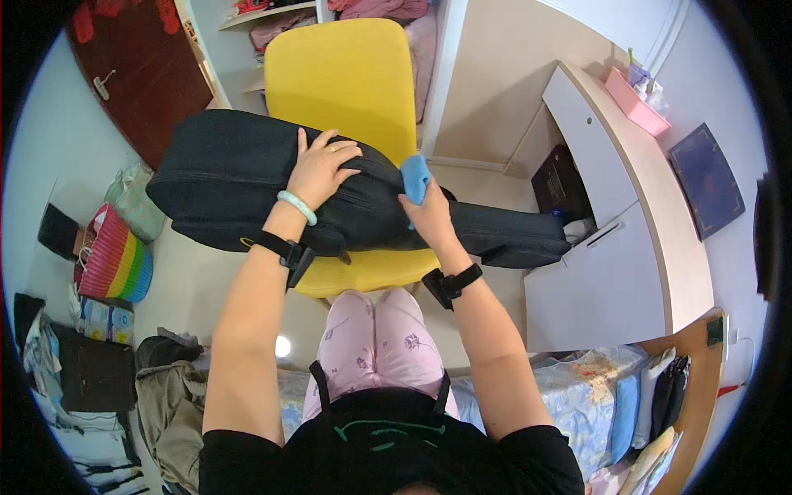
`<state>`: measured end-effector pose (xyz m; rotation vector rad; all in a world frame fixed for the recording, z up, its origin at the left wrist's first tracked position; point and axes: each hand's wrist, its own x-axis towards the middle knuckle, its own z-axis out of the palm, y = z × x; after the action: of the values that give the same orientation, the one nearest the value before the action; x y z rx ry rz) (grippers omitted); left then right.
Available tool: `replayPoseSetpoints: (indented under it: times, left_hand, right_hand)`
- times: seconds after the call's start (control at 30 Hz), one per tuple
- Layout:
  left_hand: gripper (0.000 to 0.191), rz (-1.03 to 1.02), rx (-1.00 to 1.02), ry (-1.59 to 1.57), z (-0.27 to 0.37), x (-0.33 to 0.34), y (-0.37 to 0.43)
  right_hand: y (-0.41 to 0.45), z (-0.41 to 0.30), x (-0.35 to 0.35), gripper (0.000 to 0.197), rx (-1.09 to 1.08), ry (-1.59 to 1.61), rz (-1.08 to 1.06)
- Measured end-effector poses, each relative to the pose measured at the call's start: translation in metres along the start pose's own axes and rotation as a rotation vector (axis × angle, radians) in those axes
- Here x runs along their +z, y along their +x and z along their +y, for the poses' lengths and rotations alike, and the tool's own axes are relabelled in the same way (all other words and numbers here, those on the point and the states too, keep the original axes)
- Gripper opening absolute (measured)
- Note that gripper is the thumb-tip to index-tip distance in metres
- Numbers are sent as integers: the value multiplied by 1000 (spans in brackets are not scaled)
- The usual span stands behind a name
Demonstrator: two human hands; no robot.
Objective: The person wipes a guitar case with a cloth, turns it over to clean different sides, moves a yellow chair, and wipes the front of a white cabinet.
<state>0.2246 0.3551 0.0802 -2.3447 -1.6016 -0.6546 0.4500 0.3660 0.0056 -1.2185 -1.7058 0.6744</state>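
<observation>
A black padded guitar bag (229, 167) lies across the seat of a yellow chair (340, 68), its wide body to the left and its narrow neck to the right. My left hand (320, 166) rests flat on the body of the bag with the fingers spread, holding nothing. Bunched in my right hand (431, 213) is a blue cloth (414, 178), held against the bag where the body narrows into the neck. Part of the cloth is hidden behind my fingers.
To the right stands a white cabinet (594, 291) with a pink basket (637, 102) on top. A striped woven basket (117, 253) and a pale bag (137, 201) sit on the floor at left. Behind me is a bed (557, 396) with a patterned cover. A brown door (142, 68) is at the far left.
</observation>
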Motion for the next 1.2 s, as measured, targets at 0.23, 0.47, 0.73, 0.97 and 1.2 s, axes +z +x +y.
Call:
replayPoseSetpoints:
  times: [0.23, 0.47, 0.73, 0.97, 1.2]
  left_hand:
    - [27, -76, 50, -84, -18, -16, -12]
    - [34, -54, -29, 156, 34, -21, -30]
    - [46, 144, -28, 125, 123, 22, -61]
    - [46, 74, -28, 139, 114, 22, -51]
    - [44, 82, 3, 140, 118, 25, -55]
  right_hand:
    - [-33, -15, 19, 75, -20, -80, -38]
    - [-63, -12, 18, 74, 27, -30, 51]
    - [-64, -6, 16, 60, -120, 51, 48]
    - [-69, 22, -29, 51, 227, 248, 201]
    - [-106, 22, -32, 81, -24, -347, -77]
